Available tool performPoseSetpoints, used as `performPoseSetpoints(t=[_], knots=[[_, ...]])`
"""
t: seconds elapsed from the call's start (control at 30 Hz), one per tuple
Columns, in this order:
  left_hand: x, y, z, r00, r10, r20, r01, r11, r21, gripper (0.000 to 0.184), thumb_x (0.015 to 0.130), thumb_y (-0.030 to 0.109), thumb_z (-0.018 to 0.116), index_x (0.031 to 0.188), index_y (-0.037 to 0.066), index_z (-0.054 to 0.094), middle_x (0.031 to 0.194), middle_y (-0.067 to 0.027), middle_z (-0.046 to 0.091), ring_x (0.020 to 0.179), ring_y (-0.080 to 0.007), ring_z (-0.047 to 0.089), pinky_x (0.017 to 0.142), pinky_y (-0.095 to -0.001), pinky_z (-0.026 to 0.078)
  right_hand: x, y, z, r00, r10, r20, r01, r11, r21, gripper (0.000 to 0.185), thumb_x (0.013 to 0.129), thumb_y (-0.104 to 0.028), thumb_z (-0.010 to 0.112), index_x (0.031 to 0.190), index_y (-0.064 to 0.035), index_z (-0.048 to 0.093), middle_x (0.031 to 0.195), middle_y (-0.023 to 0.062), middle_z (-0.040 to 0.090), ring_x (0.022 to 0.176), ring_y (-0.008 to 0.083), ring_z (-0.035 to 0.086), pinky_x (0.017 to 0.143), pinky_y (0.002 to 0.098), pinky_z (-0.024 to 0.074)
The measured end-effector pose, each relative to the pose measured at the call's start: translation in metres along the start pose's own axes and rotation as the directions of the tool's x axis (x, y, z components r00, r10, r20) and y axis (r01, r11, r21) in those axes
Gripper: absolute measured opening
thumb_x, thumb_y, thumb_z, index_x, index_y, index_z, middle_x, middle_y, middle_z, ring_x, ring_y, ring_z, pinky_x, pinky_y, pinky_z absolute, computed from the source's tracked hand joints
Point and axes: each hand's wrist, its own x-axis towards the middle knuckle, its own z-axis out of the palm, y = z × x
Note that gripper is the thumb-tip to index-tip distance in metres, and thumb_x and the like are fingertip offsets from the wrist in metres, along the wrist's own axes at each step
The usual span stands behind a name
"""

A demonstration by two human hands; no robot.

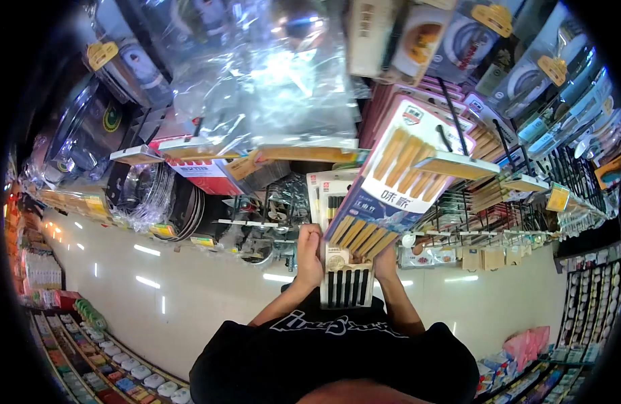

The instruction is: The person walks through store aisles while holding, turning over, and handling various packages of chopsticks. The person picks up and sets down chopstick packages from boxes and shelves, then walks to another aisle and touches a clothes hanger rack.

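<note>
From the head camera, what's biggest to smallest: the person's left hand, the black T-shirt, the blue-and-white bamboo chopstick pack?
1. Black T-shirt
2. Blue-and-white bamboo chopstick pack
3. Left hand

Black shirt point(310, 363) with white lettering point(334, 328)

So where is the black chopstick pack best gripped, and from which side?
Probably the left long edge of the black chopstick pack, coming from the left, where the left hand is. The pack is long and flat, with its left edge exposed, while the blue-labelled pack partly covers its right side.
</note>
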Motion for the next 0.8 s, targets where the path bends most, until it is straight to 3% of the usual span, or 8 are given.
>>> performPoseSetpoints(t=[0.1,0.2,0.37,0.47,0.5,0.6,0.63,0.8], knots=[[0.0,-0.004,-0.021,0.999,-0.016,-0.03,0.014,0.999,-0.049,0.017,0.101,0.019,0.038,0.095,0.005,0.045,0.088,-0.0012,0.042,0.081,-0.0093,0.039,0.076,-0.0231,0.034,-0.011,-0.024,0.023,0.997,-0.032,-0.076,0.013,0.97,-0.243,0.042,0.099,-0.024,0.049,0.132,0.0021,0.043,0.122,0.0157,0.059,0.107,0.0275,0.058,0.092,0.0379,0.0445],[-0.005,0.003,-0.043,0.997,-0.07,-0.044,0.069,0.997,-0.024,0.021,0.101,0.021,0.038,0.093,0.003,0.046,0.085,-0.0017,0.043,0.08,-0.0107,0.039,0.076,-0.0253,0.035,-0.015,-0.024,0.056,0.963,-0.132,-0.237,0.171,0.973,0.154,0.045,0.101,-0.028,0.046,0.132,0.005,0.042,0.122,0.0149,0.058,0.107,0.0292,0.058,0.095,0.0356,0.0425],[-0.015,0.029,-0.081,0.991,-0.106,0.079,0.103,0.994,0.039,0.015,0.1,0.016,0.046,0.092,0.003,0.047,0.083,-0.0001,0.046,0.078,-0.0078,0.041,0.071,-0.0241,0.037,-0.049,-0.045,0.096,0.981,0.187,-0.043,-0.108,0.721,0.685,0.067,0.1,-0.054,0.03,0.11,0.0037,0.062,0.104,0.0122,0.068,0.097,0.0204,0.062,0.09,0.0336,0.0461],[-0.018,0.019,-0.1,0.991,-0.034,0.133,0.019,0.993,0.113,0.017,0.093,0.011,0.06,0.091,0.004,0.045,0.08,0.001,0.048,0.072,-0.0066,0.042,0.063,-0.0236,0.038,-0.064,-0.012,0.111,0.949,0.244,-0.2,-0.049,0.739,0.672,0.061,0.102,-0.047,0.028,0.115,0.0033,0.059,0.109,0.0122,0.066,0.097,0.0196,0.062,0.091,0.0342,0.0467],[-0.02,0.027,-0.104,0.988,-0.022,0.152,-0.002,0.988,0.152,0.019,0.092,0.01,0.062,0.091,0.004,0.044,0.08,0.0009,0.048,0.071,-0.0068,0.042,0.061,-0.0241,0.039,-0.071,-0.042,0.116,0.993,0.078,-0.085,-0.012,0.804,0.594,0.041,0.1,-0.033,0.044,0.119,0.0019,0.055,0.112,0.0089,0.064,0.098,0.017,0.061,0.091,0.0317,0.0459],[-0.028,0.035,-0.105,0.985,0.027,0.173,-0.057,0.983,0.173,0.029,0.086,0.011,0.07,0.088,0.005,0.042,0.077,-0.0039,0.047,0.067,-0.0105,0.044,0.058,-0.028,0.038,-0.087,-0.064,0.125,0.993,-0.057,-0.101,0.09,0.926,0.367,0.034,0.094,-0.019,0.055,0.121,0.0025,0.053,0.112,0.0083,0.063,0.099,0.0151,0.06,0.089,0.0299,0.0474],[-0.026,0.041,-0.104,0.974,0.108,0.2,-0.147,0.971,0.189,0.029,0.086,0.011,0.07,0.088,0.005,0.042,0.076,-0.0052,0.047,0.067,-0.0119,0.044,0.058,-0.0287,0.038,-0.089,-0.074,0.126,0.995,-0.031,-0.097,0.074,0.876,0.477,0.038,0.088,-0.009,0.061,0.123,0.0019,0.051,0.112,0.0081,0.063,0.099,0.0146,0.06,0.088,0.03,0.0485],[0.001,0.069,-0.086,0.829,0.439,0.347,-0.502,0.858,0.113,0.028,0.085,0.012,0.07,0.089,0.004,0.043,0.075,-0.0119,0.047,0.063,-0.0218,0.045,0.058,-0.0338,0.039,-0.086,-0.108,0.11,0.951,-0.267,-0.154,0.301,0.911,0.283,0.048,0.093,-0.018,0.058,0.133,0.0008,0.04,0.12,0.0123,0.057,0.105,0.0187,0.059,0.092,0.0333,0.0474]])
